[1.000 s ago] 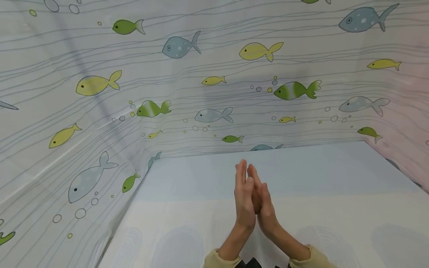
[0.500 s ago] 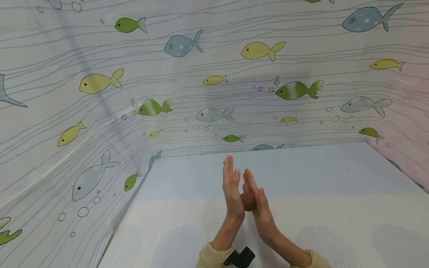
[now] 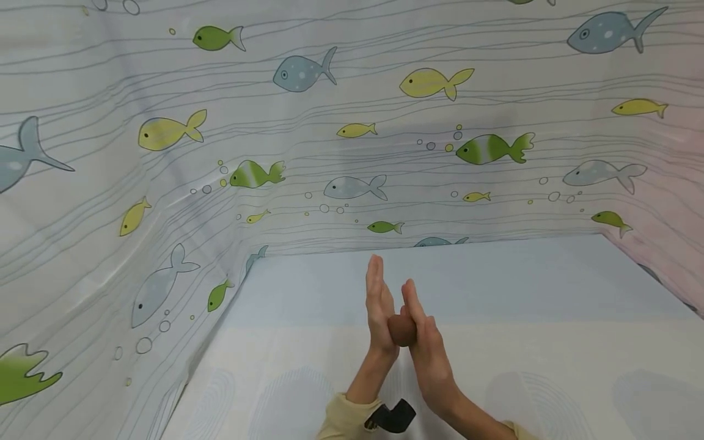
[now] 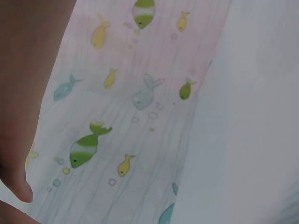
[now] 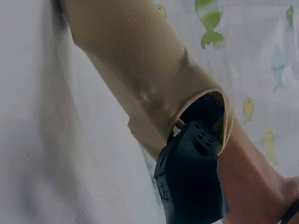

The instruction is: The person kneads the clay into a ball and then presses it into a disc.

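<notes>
A small brown lump [image 3: 402, 329], rounded like a ball, sits between my two palms above the pale table [image 3: 522, 293]. My left hand [image 3: 378, 304] stands upright with straight fingers and presses the lump from the left. From the right, my right hand [image 3: 426, 343] presses it with straight fingers, its fingertips lower than the left's. The left wrist view shows only the edge of my left hand [image 4: 21, 102] against the fish-print sheet. The right wrist view shows my left forearm in a beige sleeve [image 5: 135, 70] with a black wrist device [image 5: 189, 179].
A white sheet printed with fish [image 3: 330, 122] walls the table at the back, left and right. The black device [image 3: 392, 417] also shows on my left wrist near the bottom edge. The table bears faint blue and cream patches.
My palms have slid against each other: the left hand moved a little left and forward, the right drew back. The brown lump shows more between them.
</notes>
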Motion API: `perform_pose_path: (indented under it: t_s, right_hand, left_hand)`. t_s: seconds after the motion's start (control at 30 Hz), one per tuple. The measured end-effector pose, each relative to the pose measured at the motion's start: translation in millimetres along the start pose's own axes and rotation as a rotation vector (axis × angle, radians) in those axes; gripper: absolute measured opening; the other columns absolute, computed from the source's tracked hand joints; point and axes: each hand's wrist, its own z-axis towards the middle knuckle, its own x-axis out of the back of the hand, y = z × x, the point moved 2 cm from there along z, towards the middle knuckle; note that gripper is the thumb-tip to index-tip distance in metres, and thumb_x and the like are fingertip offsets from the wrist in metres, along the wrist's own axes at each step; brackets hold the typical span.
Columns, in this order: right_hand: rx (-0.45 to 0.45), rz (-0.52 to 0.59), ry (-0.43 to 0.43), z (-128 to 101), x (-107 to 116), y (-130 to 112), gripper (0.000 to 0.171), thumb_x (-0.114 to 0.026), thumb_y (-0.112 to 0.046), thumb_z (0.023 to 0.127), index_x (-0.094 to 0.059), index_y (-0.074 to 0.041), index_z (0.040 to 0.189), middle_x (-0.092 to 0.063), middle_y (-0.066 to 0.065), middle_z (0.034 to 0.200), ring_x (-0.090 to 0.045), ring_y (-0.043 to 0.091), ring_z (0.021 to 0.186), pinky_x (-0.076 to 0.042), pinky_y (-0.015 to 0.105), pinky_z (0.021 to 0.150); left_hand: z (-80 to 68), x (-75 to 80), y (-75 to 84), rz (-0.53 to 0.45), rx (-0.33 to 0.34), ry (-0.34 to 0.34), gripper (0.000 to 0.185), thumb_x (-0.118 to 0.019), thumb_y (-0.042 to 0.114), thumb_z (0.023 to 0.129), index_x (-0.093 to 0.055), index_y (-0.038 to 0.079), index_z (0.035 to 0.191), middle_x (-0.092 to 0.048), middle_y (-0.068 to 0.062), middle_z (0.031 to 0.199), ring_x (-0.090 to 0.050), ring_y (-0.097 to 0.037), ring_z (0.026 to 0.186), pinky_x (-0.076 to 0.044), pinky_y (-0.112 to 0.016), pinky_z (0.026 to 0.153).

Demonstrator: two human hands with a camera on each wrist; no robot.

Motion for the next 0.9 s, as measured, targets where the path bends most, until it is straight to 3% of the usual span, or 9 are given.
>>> perform_pose_path:
  t_s: [0.23, 0.37, 0.5, 0.7, 0.9]
  right_hand:
    - [-0.093, 0.091, 0.094, 3.0, 11.8, 2.6, 0.060, 0.003, -0.036, 0.106, 0.006, -0.007, 0.158, 0.007, 0.005, 0.167, -0.001, 0.005, 0.151, -0.015, 0.011, 0.114]
    - [-0.143, 0.115, 0.193, 7.1, 20.9, 4.8, 0.062, -0.002, -0.041, 0.107, 0.005, -0.008, 0.159, 0.004, 0.001, 0.167, 0.002, 0.011, 0.152, -0.014, 0.013, 0.115]
    - [-0.164, 0.144, 0.275, 11.1, 31.3, 6.1, 0.064, -0.005, -0.045, 0.106, 0.010, -0.012, 0.159, 0.006, -0.002, 0.167, 0.006, 0.014, 0.153, -0.006, 0.022, 0.121]
    - [-0.136, 0.185, 0.332, 14.6, 43.2, 9.4, 0.067, -0.008, -0.048, 0.104, 0.015, -0.015, 0.158, 0.011, -0.005, 0.166, 0.010, 0.012, 0.152, 0.006, 0.032, 0.122]
    - [-0.059, 0.194, 0.346, 16.9, 53.3, 12.1, 0.068, -0.010, -0.048, 0.104, 0.016, -0.016, 0.158, 0.016, -0.005, 0.166, 0.015, 0.012, 0.151, 0.012, 0.035, 0.120]
  left_hand:
    - [-9.2, -9.9, -5.7, -0.022, 0.005, -0.096, 0.063, -0.019, 0.036, 0.104, -0.002, 0.012, 0.160, -0.002, -0.001, 0.166, 0.005, -0.020, 0.153, 0.004, -0.048, 0.121]
    - [-17.4, -18.7, -10.4, 0.038, -0.013, -0.110, 0.062, -0.021, 0.034, 0.103, -0.007, 0.011, 0.160, -0.007, -0.003, 0.166, -0.002, -0.021, 0.153, -0.003, -0.044, 0.122]
    - [-26.6, -30.4, -17.1, 0.109, 0.017, -0.149, 0.063, -0.024, 0.035, 0.102, -0.009, 0.014, 0.160, -0.010, 0.000, 0.166, -0.006, -0.018, 0.153, -0.007, -0.035, 0.122]
    - [-34.1, -40.5, -18.8, 0.126, 0.016, -0.212, 0.063, -0.024, 0.038, 0.102, -0.008, 0.017, 0.160, -0.009, 0.002, 0.166, -0.006, -0.015, 0.153, -0.011, -0.017, 0.117]
    - [-38.2, -47.4, -15.3, 0.092, -0.009, -0.247, 0.062, -0.023, 0.037, 0.103, -0.007, 0.016, 0.160, -0.007, 0.000, 0.166, -0.005, -0.017, 0.153, -0.010, -0.016, 0.117]
